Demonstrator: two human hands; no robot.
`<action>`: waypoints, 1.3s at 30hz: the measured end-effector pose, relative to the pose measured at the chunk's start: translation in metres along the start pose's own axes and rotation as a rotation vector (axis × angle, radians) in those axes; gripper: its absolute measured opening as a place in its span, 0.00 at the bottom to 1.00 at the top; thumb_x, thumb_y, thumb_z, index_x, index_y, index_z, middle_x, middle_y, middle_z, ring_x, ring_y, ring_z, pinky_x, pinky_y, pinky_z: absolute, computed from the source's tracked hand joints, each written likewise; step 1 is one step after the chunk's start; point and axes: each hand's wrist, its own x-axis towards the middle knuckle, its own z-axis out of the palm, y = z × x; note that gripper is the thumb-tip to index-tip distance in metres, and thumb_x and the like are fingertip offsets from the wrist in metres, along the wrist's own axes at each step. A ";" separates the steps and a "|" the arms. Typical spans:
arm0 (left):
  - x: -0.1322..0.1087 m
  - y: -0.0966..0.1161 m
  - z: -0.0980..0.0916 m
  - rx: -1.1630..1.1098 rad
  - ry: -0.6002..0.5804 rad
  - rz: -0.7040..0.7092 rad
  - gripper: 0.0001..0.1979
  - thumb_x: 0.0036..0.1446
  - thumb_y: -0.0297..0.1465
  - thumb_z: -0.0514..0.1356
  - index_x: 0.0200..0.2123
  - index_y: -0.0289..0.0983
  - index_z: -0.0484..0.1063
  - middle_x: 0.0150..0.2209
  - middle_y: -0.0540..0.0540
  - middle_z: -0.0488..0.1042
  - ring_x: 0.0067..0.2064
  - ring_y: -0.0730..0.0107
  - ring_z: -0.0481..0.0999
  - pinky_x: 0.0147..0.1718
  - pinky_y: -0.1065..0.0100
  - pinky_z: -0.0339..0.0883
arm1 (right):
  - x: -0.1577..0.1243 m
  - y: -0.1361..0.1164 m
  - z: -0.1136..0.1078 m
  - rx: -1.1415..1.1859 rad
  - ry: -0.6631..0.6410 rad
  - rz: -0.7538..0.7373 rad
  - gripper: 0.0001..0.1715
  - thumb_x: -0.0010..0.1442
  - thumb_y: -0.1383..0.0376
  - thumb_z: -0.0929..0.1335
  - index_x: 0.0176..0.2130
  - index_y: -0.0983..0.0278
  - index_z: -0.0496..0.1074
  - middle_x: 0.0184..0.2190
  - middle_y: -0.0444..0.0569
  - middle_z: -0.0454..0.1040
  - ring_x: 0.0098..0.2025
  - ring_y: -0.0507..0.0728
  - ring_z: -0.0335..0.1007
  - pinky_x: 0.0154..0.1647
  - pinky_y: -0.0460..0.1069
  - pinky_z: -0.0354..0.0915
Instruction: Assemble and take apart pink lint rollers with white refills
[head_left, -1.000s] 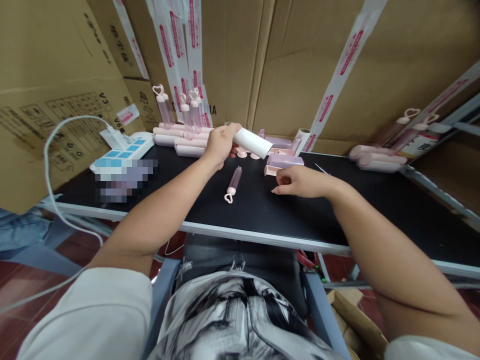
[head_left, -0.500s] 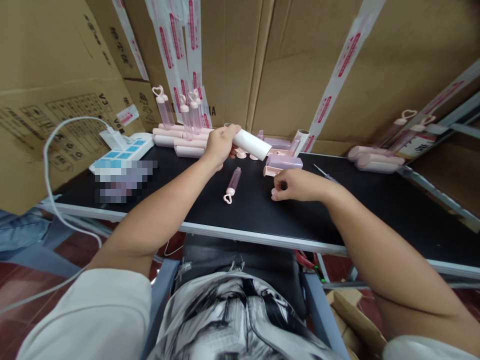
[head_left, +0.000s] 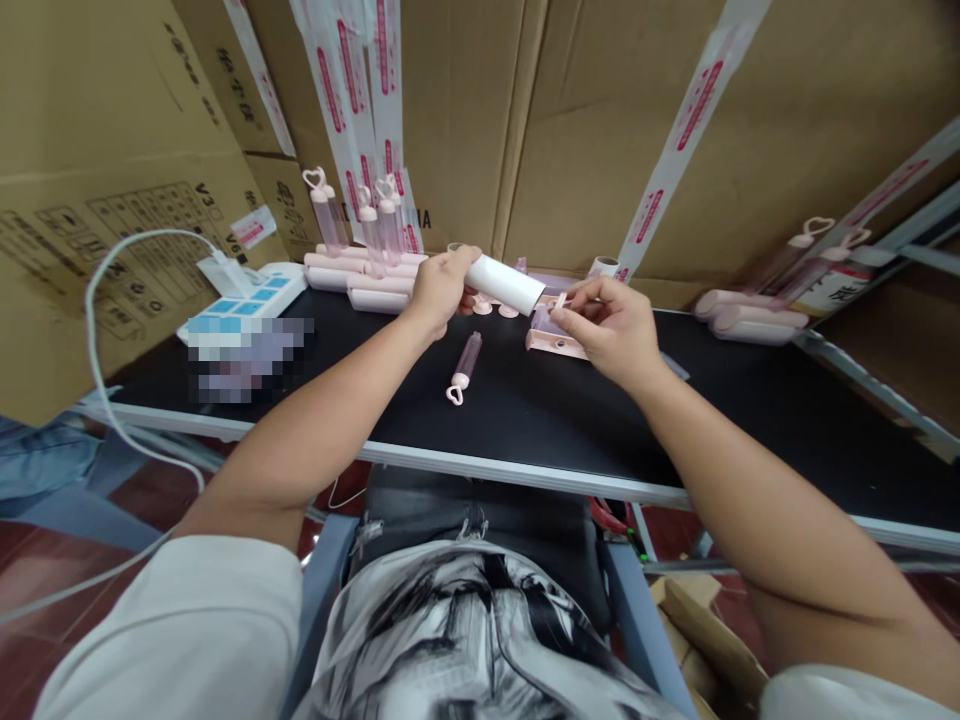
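Note:
My left hand (head_left: 439,288) is closed around a white paper roll (head_left: 508,282), holding it tilted above the black table (head_left: 525,410). My right hand (head_left: 611,325) is raised beside the roll's free end, its fingers pinching a small pale pink piece (head_left: 559,300). Just under that hand lies a pink and lilac case (head_left: 551,335). A pink handle with a heart-shaped end (head_left: 465,368) lies on the table between my arms.
Cardboard boxes (head_left: 562,130) wall the back. Upright heart-topped handles (head_left: 360,215) and pink cases (head_left: 352,272) stand at back left, more cases (head_left: 750,318) at the right. A white power strip (head_left: 244,300) with a cable (head_left: 97,310) lies at left.
My right hand has lifted off the table and moved up toward the roll's end, now pinching a small pink piece. The left hand and the roll have stayed put.

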 end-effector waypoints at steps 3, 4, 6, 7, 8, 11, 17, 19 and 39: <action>-0.003 -0.002 0.002 -0.023 -0.033 -0.013 0.13 0.66 0.42 0.59 0.36 0.38 0.70 0.25 0.51 0.70 0.22 0.74 0.70 0.21 0.74 0.64 | -0.001 -0.001 0.003 0.050 0.051 -0.052 0.23 0.54 0.50 0.80 0.32 0.57 0.68 0.40 0.50 0.79 0.39 0.60 0.78 0.39 0.55 0.74; -0.004 -0.002 0.003 -0.030 -0.044 -0.016 0.14 0.66 0.42 0.59 0.35 0.38 0.70 0.25 0.51 0.70 0.22 0.74 0.70 0.21 0.74 0.64 | -0.002 0.000 0.004 0.041 0.056 -0.064 0.23 0.54 0.49 0.80 0.32 0.57 0.68 0.41 0.50 0.80 0.40 0.60 0.79 0.40 0.55 0.75; -0.005 -0.003 0.005 -0.042 -0.056 -0.021 0.14 0.66 0.42 0.60 0.34 0.38 0.70 0.25 0.51 0.70 0.22 0.74 0.71 0.21 0.74 0.64 | -0.003 0.001 0.004 -0.002 0.061 -0.093 0.23 0.55 0.50 0.80 0.32 0.57 0.69 0.43 0.51 0.80 0.41 0.60 0.78 0.41 0.56 0.76; -0.006 -0.003 0.005 -0.047 -0.059 -0.023 0.14 0.66 0.42 0.60 0.34 0.38 0.69 0.25 0.51 0.70 0.22 0.74 0.71 0.21 0.74 0.65 | -0.003 0.002 0.004 -0.027 0.063 -0.108 0.23 0.56 0.50 0.80 0.31 0.58 0.69 0.43 0.52 0.80 0.41 0.60 0.78 0.41 0.56 0.76; -0.007 -0.003 0.005 -0.053 -0.061 -0.026 0.14 0.66 0.43 0.60 0.34 0.38 0.69 0.25 0.50 0.70 0.22 0.74 0.72 0.22 0.74 0.65 | -0.004 0.003 0.004 -0.051 0.068 -0.124 0.22 0.56 0.50 0.80 0.31 0.58 0.69 0.43 0.52 0.80 0.41 0.60 0.78 0.41 0.56 0.75; -0.008 -0.002 0.006 -0.064 -0.068 -0.034 0.15 0.67 0.43 0.60 0.35 0.37 0.70 0.26 0.50 0.71 0.23 0.73 0.73 0.22 0.74 0.67 | -0.003 0.005 0.002 -0.121 0.082 -0.177 0.20 0.59 0.53 0.79 0.31 0.58 0.70 0.43 0.52 0.80 0.43 0.61 0.79 0.42 0.56 0.74; -0.008 -0.004 0.007 -0.073 -0.097 -0.040 0.16 0.69 0.43 0.60 0.36 0.37 0.71 0.26 0.51 0.72 0.23 0.74 0.74 0.23 0.75 0.68 | -0.001 0.006 0.000 -0.238 0.091 -0.251 0.19 0.61 0.54 0.78 0.30 0.58 0.70 0.42 0.52 0.81 0.46 0.64 0.79 0.48 0.59 0.74; -0.008 -0.004 0.007 -0.068 -0.108 -0.045 0.15 0.69 0.43 0.60 0.37 0.37 0.72 0.26 0.50 0.73 0.23 0.75 0.74 0.23 0.75 0.68 | -0.001 0.007 0.000 -0.229 0.100 -0.257 0.19 0.61 0.53 0.78 0.30 0.58 0.70 0.41 0.51 0.81 0.46 0.63 0.79 0.46 0.58 0.74; -0.020 -0.008 0.006 -0.048 -0.516 -0.005 0.20 0.68 0.50 0.65 0.47 0.39 0.72 0.28 0.51 0.77 0.23 0.71 0.77 0.21 0.73 0.67 | -0.004 0.006 -0.005 0.226 -0.421 -0.043 0.66 0.43 0.40 0.86 0.71 0.45 0.61 0.76 0.53 0.64 0.76 0.68 0.65 0.71 0.65 0.70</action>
